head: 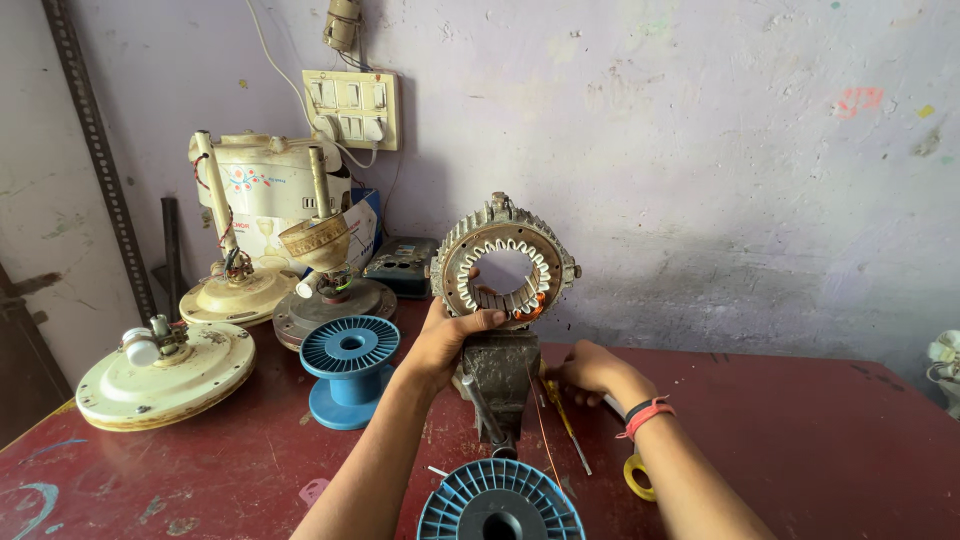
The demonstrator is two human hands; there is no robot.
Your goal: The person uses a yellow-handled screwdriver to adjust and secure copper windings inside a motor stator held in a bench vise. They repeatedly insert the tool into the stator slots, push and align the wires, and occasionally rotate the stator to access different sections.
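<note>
Stator ring [503, 262] sits clamped in vise [500, 375]; left hand [447, 340] grips its 7 o'clock rim, fingers curled; right hand [590, 370] fingers closed, grip unclear, at vise's 3 o'clock.

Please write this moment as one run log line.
left hand: grips stator ring | ring: upright in vise | right hand: on table by vise | blue spool: left

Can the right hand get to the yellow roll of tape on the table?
Probably yes. The right hand rests beside the vise, and the yellow tape roll lies on the red table just under that forearm, with nothing covering it. The left hand is up on the stator ring.
</note>
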